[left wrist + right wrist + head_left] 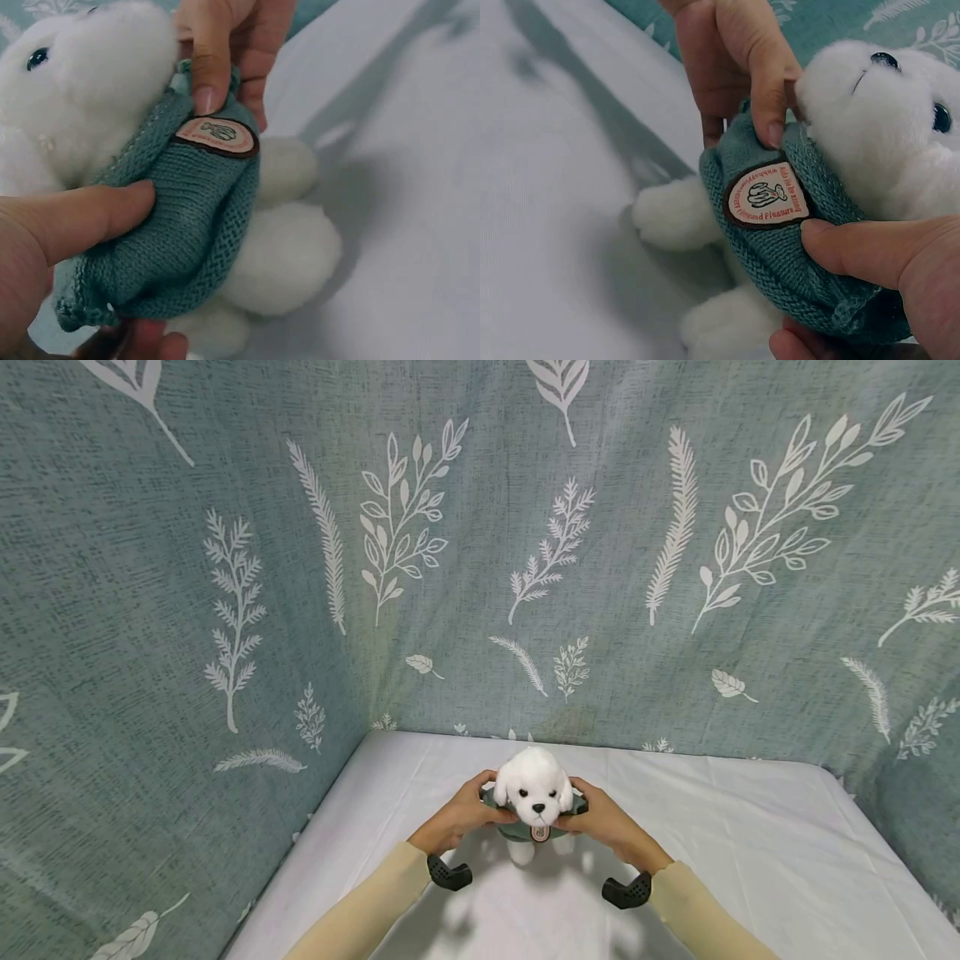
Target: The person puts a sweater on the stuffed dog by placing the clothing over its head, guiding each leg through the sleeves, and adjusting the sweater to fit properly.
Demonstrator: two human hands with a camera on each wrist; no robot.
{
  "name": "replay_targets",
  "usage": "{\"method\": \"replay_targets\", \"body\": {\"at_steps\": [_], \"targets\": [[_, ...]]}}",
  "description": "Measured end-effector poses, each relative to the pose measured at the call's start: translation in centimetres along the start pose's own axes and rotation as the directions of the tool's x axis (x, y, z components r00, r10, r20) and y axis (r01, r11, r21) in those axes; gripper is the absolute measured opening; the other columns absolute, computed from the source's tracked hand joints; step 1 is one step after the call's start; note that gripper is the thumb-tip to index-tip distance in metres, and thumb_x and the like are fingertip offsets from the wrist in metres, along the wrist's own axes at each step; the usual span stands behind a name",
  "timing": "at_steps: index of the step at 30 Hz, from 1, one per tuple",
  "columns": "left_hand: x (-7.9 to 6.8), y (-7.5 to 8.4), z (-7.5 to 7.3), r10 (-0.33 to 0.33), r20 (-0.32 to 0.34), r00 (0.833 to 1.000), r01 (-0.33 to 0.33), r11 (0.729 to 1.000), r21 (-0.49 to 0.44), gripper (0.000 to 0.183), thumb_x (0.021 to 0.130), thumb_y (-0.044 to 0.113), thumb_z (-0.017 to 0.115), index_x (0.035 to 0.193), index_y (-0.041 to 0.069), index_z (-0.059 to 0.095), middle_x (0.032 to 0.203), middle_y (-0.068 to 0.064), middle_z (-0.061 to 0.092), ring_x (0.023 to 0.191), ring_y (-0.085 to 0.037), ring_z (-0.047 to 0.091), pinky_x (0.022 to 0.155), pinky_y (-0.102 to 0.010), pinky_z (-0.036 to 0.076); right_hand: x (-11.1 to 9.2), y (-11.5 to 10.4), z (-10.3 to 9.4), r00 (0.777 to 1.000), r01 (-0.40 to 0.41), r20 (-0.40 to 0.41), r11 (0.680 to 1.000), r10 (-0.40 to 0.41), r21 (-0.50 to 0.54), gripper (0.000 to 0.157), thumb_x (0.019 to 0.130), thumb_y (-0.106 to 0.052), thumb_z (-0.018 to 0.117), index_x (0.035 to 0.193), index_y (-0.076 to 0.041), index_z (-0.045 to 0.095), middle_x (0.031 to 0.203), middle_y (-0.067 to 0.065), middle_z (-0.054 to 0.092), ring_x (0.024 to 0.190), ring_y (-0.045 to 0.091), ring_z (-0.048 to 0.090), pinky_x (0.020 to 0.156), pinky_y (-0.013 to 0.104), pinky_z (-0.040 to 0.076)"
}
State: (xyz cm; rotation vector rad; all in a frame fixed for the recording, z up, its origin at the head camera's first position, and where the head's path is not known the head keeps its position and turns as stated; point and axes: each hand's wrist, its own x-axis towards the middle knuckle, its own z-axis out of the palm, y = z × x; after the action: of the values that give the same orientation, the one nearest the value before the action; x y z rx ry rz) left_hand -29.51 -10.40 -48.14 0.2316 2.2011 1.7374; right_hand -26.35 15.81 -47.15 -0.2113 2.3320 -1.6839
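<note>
A white plush dog (531, 777) in a knitted green sweater (176, 232) faces me on the white surface. My left hand (467, 812) grips the sweater at one side of the body, its thumb in front below the dog's head. On the opposite side my right hand (606, 820) holds the sweater the same way, thumb across the front. An oval-ended patch (767, 196) with a dark border and red lettering sits on the chest between the thumbs. White paws (676, 214) stick out below the sweater. Behind the knit, most of the other fingers are hidden.
The white-covered table (750, 843) stretches to both sides of the dog. A blue-green curtain (480, 527) with white leaf prints hangs behind and to the left. Black curved pieces (628, 890) are worn at both wrists, at the ends of cream sleeves (697, 910).
</note>
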Motion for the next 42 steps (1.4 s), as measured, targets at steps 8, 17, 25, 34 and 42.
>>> {"method": "replay_targets", "body": {"at_steps": [8,17,25,34,42], "targets": [[-0.06,-0.04,-0.21,0.067,-0.083,0.994,-0.061,0.996,0.072,0.065,0.078,0.020,0.093,0.134,0.025,0.062,0.121,-0.011,0.056,0.102,-0.028,0.055,0.087,-0.049,0.050,0.39,0.32,-0.32,1.000,0.018,-0.022,0.998,-0.020,-0.059,0.079,0.085,-0.023,0.087,0.153,-0.016,0.048,0.144,0.014,0.051,0.119,0.032,0.057,0.086,0.048,0.055],[0.17,-0.06,-0.15,0.144,-0.091,0.985,-0.136,0.987,0.088,0.054,0.077,0.014,0.093,0.124,0.015,0.068,0.118,-0.004,0.061,0.102,-0.024,0.055,0.092,-0.048,0.047,0.66,-0.19,-0.22,0.969,0.174,-0.101,0.914,-0.225,-0.367,0.060,0.080,-0.022,0.090,0.135,-0.011,0.066,0.104,0.004,0.055,0.092,0.020,0.051,0.081,0.042,0.048],[0.02,-0.32,0.04,0.171,-0.026,0.985,-0.168,0.981,0.097,0.056,0.078,0.013,0.092,0.128,0.015,0.065,0.117,-0.004,0.059,0.104,-0.025,0.052,0.092,-0.048,0.045,0.70,0.01,0.02,0.972,0.183,-0.085,0.933,-0.218,-0.311,0.059,0.081,-0.018,0.090,0.134,-0.011,0.067,0.105,0.002,0.060,0.099,0.020,0.058,0.086,0.045,0.052],[-0.02,-0.29,0.43,0.192,-0.025,0.981,-0.190,0.979,0.067,0.058,0.081,0.015,0.089,0.134,0.018,0.066,0.124,-0.005,0.059,0.107,-0.025,0.052,0.092,-0.047,0.047,0.77,0.19,0.02,0.976,0.167,-0.092,0.951,-0.196,-0.259,0.055,0.083,-0.021,0.088,0.133,-0.012,0.067,0.111,0.004,0.061,0.101,0.021,0.060,0.083,0.043,0.053],[-0.11,0.36,0.28,0.169,0.029,0.985,-0.169,0.986,-0.010,0.053,0.091,0.028,0.082,0.139,0.018,0.064,0.133,-0.004,0.062,0.120,-0.024,0.057,0.094,-0.048,0.051,0.38,-0.31,-0.47,0.991,0.110,-0.059,0.983,-0.120,-0.148,0.050,0.089,-0.035,0.082,0.131,-0.011,0.066,0.115,0.004,0.065,0.102,0.022,0.061,0.084,0.045,0.054]]}}
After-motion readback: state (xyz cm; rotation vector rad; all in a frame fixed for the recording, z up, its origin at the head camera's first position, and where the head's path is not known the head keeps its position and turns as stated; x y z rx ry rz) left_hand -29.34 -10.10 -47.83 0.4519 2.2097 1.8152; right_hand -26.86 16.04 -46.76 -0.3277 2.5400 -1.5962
